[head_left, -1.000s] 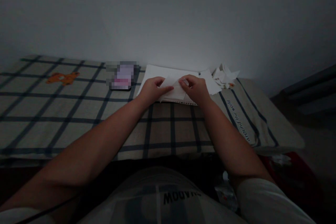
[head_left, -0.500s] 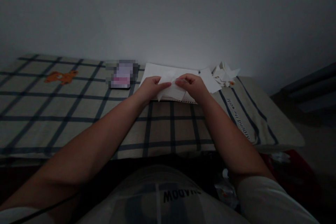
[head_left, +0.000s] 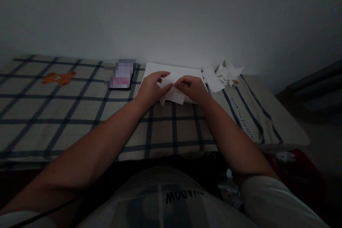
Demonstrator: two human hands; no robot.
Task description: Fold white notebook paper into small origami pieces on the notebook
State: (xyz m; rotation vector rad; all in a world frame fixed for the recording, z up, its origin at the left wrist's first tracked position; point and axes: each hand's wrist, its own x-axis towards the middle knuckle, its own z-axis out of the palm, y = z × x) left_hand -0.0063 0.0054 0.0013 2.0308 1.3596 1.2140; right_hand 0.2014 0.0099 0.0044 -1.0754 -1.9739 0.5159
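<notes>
Between my hands is a thin white piece of folded paper (head_left: 175, 96), its pointed lower corners hanging down. My left hand (head_left: 154, 84) pinches its left part, thumb toward the middle. From the right, my right hand (head_left: 192, 87) grips the paper with thumb and fingertips close to my left thumb. Both hands are just over a white spiral-bound pad (head_left: 184, 70) lying against the wall. My fingers hide the paper's upper folds in part.
A phone (head_left: 123, 74), blurred out, lies left of the pad on the checked tablecloth (head_left: 160, 128). On the right are a white paper slip (head_left: 213, 80) and a pile of folded paper pieces (head_left: 228, 73). An orange bear print (head_left: 59, 78) is at far left. The wall (head_left: 171, 17) rises behind.
My hands have shifted slightly, with the fingertips drawn closer together on the paper and the left hand turned more over it. The view has moved a little.
</notes>
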